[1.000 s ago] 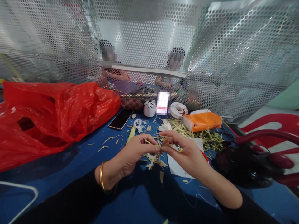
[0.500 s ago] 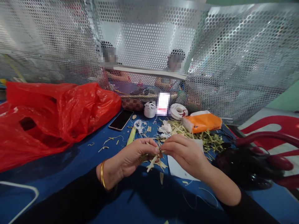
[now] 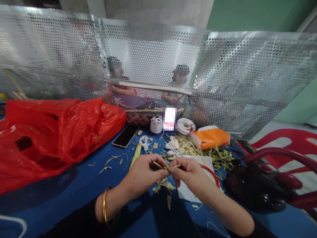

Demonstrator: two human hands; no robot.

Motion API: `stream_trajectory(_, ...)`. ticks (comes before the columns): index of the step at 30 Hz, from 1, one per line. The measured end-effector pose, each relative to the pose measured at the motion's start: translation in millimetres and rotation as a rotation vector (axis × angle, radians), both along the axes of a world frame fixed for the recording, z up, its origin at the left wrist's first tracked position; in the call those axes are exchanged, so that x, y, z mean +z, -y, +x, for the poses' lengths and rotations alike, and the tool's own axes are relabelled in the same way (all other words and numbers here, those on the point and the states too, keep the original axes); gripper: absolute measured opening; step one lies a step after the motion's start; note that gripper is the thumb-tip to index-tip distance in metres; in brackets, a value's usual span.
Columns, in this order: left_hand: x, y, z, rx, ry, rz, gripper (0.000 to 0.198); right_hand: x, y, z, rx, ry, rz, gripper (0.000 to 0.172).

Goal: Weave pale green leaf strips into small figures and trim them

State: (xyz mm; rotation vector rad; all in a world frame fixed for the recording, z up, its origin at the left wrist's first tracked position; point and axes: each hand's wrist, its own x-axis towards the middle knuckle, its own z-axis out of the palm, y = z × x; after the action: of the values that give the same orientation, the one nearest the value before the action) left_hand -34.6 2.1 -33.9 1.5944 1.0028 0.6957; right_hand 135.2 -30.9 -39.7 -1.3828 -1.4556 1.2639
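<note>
The left hand [image 3: 146, 170] pinches a pale-green plant strip [image 3: 156, 164] between thumb and fingertips, grip closed with no visible gap; the right hand [image 3: 192, 170] meets it tip to tip, its grip also pinched together, apparently on the same fibre. The strip lies between both hands, raised above the blue bench [image 3: 81, 190]. Fine work like this calls for a light, steady pinch close to the joint, one hand anchoring while the other works in small movements, since dry fibre could split if tugged. As for edges, the white paper [image 3: 185, 193] lies partly under the right hand, with a red loop handle [image 3: 213, 173] just beside that wrist; beyond are the plant trimmings [image 3: 221, 157] and a dark maroon-handled appliance [image 3: 255, 188], limiting rightward swing. Leftward, there seems more room before the red plastic bag [image 3: 61, 125]. Forward reach is bounded by the perforated screen [image 3: 148, 53].
</note>
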Motion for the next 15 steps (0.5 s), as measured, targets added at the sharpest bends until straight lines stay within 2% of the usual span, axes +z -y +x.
stream_trajectory(5,0.1,1.2,0.7,0.022,-0.033,-0.078,0.015,-5.0,-1.9,-3.2,-0.028,-0.180,-0.114,0.027)
stream_trajectory(9,2.5,1.4,0.9,0.062,-0.014,-0.183,0.013,-3.9,-0.7,-3.2,-0.008,-0.109,-0.057,0.025)
stream_trajectory(11,3.5,1.3,0.8,0.077,0.045,-0.256,0.012,-2.5,-0.5,0.3,0.022,0.000,0.071,0.017)
stream_trajectory(12,3.9,1.1,0.6,0.082,0.080,-0.292,0.012,-1.8,-0.7,3.0,0.042,0.074,0.169,0.020)
stream_trajectory(14,4.8,0.7,0.0,0.093,0.147,-0.358,0.012,-0.9,-1.9,9.9,0.111,0.250,0.413,0.046)
stream_trajectory(15,5.2,0.4,-0.3,0.097,0.179,-0.385,0.012,-0.7,-2.7,13.5,0.153,0.340,0.539,0.054)
